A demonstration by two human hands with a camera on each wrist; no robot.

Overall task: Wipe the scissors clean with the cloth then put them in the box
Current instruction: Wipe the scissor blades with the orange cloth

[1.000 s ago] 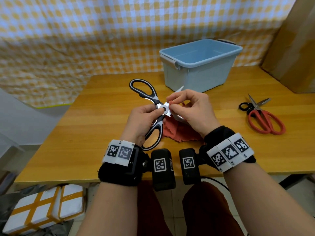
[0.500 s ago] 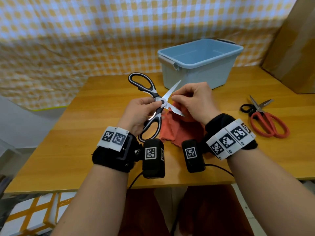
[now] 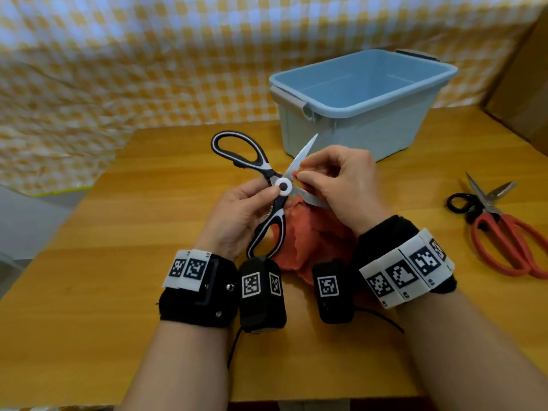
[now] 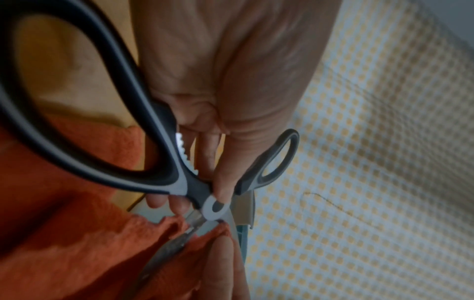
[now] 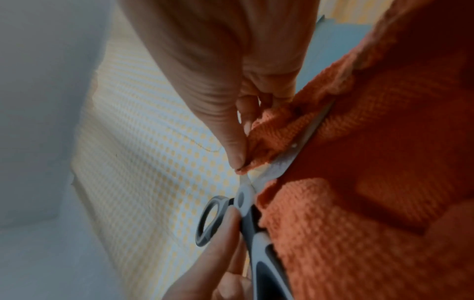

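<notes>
Black-and-white kitchen scissors (image 3: 268,185) are held above the table with their blades spread apart. My left hand (image 3: 246,212) pinches them at the white pivot, thumb on top; the left wrist view shows the pivot (image 4: 215,207) between thumb and fingers. My right hand (image 3: 338,179) pinches the orange cloth (image 3: 308,241) against the blades just beyond the pivot. In the right wrist view the cloth (image 5: 372,172) wraps one blade (image 5: 287,158). The light blue box (image 3: 361,96) stands with no lid behind the hands, with nothing visible inside.
A second pair of scissors with red handles (image 3: 504,232) lies on the wooden table (image 3: 118,262) at the right. A cardboard box (image 3: 527,84) leans at the far right. A yellow checked sheet (image 3: 133,54) hangs behind the table.
The scissors were lifted a little and their blades opened wider. My right hand, with the cloth, has slid along the blades back toward the pivot.
</notes>
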